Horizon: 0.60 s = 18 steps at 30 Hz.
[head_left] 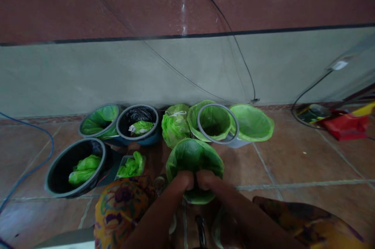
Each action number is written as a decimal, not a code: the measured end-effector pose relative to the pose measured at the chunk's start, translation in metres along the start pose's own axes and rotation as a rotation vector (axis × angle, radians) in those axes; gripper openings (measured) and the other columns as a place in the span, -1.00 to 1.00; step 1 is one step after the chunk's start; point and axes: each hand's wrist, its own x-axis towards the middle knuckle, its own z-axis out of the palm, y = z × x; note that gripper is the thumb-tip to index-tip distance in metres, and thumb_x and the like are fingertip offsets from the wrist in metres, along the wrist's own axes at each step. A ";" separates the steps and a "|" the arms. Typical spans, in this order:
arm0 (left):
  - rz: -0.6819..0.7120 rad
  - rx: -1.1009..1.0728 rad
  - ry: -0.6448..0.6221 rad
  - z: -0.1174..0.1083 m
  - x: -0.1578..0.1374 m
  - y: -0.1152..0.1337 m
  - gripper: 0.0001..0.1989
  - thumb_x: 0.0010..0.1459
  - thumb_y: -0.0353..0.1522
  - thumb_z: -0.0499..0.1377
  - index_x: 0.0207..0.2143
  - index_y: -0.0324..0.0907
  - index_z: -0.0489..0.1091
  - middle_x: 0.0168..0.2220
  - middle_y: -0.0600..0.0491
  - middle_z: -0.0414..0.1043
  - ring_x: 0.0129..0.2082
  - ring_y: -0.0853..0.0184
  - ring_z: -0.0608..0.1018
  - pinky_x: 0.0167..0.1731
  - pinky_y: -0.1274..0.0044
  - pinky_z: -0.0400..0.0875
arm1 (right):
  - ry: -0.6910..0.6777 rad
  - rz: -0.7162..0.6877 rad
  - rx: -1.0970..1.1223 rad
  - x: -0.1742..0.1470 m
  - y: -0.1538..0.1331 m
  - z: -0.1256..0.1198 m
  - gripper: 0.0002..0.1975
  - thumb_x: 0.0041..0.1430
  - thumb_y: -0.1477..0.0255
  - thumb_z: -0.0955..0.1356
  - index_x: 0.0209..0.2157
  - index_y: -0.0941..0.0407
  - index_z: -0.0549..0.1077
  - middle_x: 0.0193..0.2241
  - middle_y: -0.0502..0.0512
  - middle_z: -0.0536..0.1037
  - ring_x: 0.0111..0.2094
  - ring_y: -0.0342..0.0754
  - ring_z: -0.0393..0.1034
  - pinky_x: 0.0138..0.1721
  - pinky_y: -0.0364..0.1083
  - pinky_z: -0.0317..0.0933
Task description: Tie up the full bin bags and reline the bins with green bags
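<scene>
Both of my hands reach side by side into a small bin lined with a pale green plastic bag (193,149), in front of me on the floor. My left hand (185,180) and my right hand (205,178) are close together at its near side, knuckles up. Their fingers point down into the liner and are hidden, so I cannot see what they hold. Behind this bin stand a tied green bag (175,126), a green-lined bin (191,124) with a loose grey ring (200,124) across its top, and another green-lined bin (258,124).
To the left stand a green-lined bin (84,128), a black-lined bin (120,128) and a dark bin (52,178) with green bags inside. A small tub (143,167) holds folded green bags. A blue cable (52,151) lies far left; a red dustpan (345,124) is at right.
</scene>
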 end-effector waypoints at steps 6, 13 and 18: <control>0.028 0.119 0.204 -0.032 -0.019 0.004 -0.70 0.11 -0.40 0.11 -0.12 -0.27 0.50 -0.07 -0.28 0.50 -0.01 -0.02 0.53 0.01 0.25 0.38 | 0.000 -0.060 -0.194 0.003 0.001 -0.031 -0.61 -0.02 0.64 0.33 -0.10 0.20 0.52 -0.04 0.40 0.52 0.01 0.26 0.41 -0.05 0.17 0.31; 0.012 0.087 0.102 -0.034 -0.062 -0.004 -0.58 0.03 -0.41 0.21 -0.01 -0.22 0.44 0.05 -0.21 0.44 0.11 0.05 0.44 0.12 0.35 0.28 | -0.132 -0.057 -0.213 -0.003 0.001 -0.032 -0.66 -0.02 0.68 0.34 -0.16 0.27 0.55 -0.13 0.40 0.57 -0.09 0.18 0.49 -0.07 0.00 0.31; -0.255 -0.169 0.517 -0.035 -0.098 -0.006 -0.58 0.18 -0.38 0.10 0.08 -0.34 0.32 0.03 -0.27 0.44 0.08 0.10 0.47 0.09 0.38 0.30 | -0.040 -0.223 -0.056 -0.035 -0.029 -0.036 -0.68 0.21 0.50 0.24 -0.07 0.19 0.52 -0.10 0.25 0.58 -0.03 0.04 0.45 0.00 -0.09 0.23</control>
